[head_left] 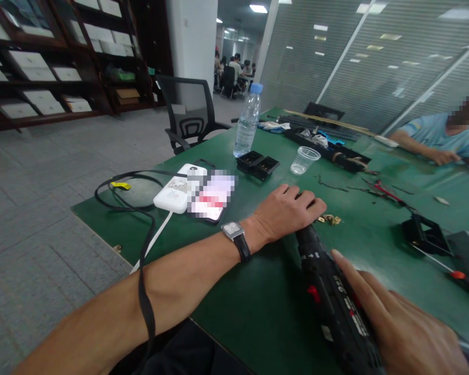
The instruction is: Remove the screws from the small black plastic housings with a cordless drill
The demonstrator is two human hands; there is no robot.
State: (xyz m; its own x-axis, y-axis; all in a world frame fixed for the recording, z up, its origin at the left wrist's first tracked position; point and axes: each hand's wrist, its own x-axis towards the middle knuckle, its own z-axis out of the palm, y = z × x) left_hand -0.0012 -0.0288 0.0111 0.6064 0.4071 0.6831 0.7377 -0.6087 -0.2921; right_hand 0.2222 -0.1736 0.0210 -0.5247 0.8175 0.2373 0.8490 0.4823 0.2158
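Hands both rest at the near right of the green surface (pixel 258 312), on one tool. Right hand (pixel 406 323) lies wrapped over the rear body of a black power drill (pixel 328 297), fingers curled round it with the forefinger stretched along its side; the grip looks closed on the body. Left hand (pixel 289 211), with a wristwatch (pixel 234 232) on its wrist, lies palm down with fingers loosely bent over the drill's front end; whether it grips anything underneath cannot be told. Drill lies on its side on the surface, long axis running from the near right corner toward the far left, nose pointing away from the person and under the left hand. Judged by its build, it is rigid and fairly heavy, weighted toward the rear; the moulded body should give a sure hold, and the rear grip is the sound place to take it, with the other hand steadying the front. Small brass parts (pixel 330 220) lie just beside the left fingertips. Farther off stand a water bottle (pixel 247 120), a clear plastic cup (pixel 304 159) and two black trays (pixel 257 164); a white power bank (pixel 177 190) with a black cable (pixel 113 200) lies to the left. Another person's arm (pixel 426 148) rests at the far right.
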